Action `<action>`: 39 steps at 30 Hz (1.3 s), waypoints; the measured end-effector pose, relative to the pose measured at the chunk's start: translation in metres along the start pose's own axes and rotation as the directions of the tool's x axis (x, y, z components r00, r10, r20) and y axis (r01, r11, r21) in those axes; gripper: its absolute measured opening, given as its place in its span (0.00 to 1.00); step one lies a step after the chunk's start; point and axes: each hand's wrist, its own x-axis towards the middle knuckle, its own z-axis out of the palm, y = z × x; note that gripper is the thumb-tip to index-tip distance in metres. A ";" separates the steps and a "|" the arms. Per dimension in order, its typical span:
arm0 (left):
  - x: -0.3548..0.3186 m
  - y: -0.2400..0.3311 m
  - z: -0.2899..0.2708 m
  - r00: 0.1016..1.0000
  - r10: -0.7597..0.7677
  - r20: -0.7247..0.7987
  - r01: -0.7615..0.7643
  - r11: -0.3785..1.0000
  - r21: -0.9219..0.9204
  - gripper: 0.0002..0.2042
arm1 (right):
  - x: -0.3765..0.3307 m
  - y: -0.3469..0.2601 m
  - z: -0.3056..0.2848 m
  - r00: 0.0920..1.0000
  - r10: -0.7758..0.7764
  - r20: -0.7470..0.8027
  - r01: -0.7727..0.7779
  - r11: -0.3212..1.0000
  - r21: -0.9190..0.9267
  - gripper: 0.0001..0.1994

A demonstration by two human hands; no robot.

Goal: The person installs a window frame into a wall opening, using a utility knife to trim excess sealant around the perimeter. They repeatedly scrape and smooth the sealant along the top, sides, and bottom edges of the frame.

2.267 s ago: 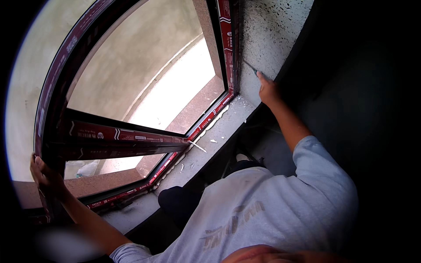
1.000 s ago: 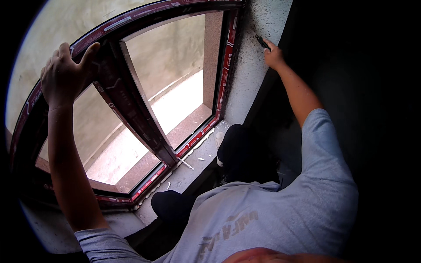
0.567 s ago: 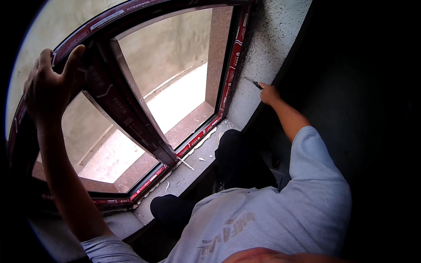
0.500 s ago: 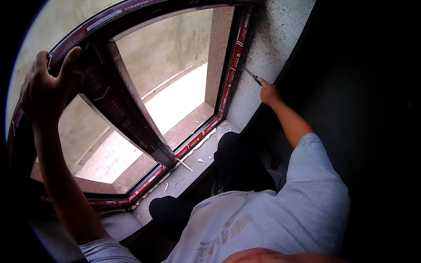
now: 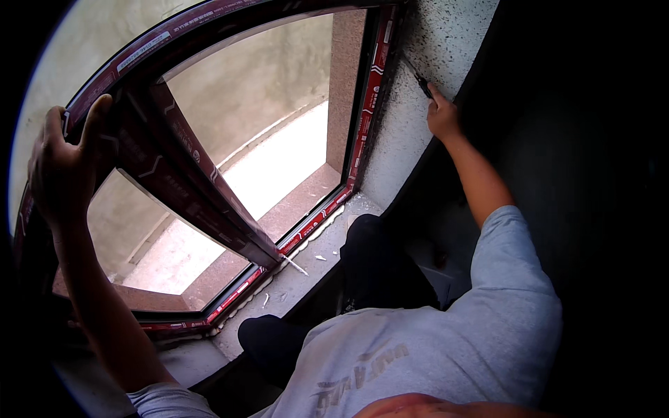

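My left hand [image 5: 63, 167] is raised at the upper left, its fingers and thumb hooked over the curved crossbar [image 5: 143, 52] of a window frame wrapped in dark red printed film. In my right hand [image 5: 443, 117] is a slim knife [image 5: 423, 85] with a dark handle. Its thin blade points up and left toward the seam between the right frame post [image 5: 374, 94] and the speckled wall reveal [image 5: 435, 45]. Whether the tip touches the seam, I cannot tell.
Below the window runs a grey sill [image 5: 286, 296] with several white scraps and a thin white strip [image 5: 296, 265]. Pale foam [image 5: 240, 306] lines the frame's lower edge. A thick mullion [image 5: 188, 191] divides the panes. My knees press close to the sill; deep shadow lies right.
My right hand and the knife have moved up and slightly right along the wall reveal. In the picture, my left hand sits a little lower and further left, still on the frame.
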 end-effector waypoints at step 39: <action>-0.017 0.009 -0.030 0.975 0.153 -0.164 -0.182 0.967 -0.178 0.41 | 0.035 -0.303 -0.057 0.933 -0.360 0.018 0.224 0.618 0.754 0.10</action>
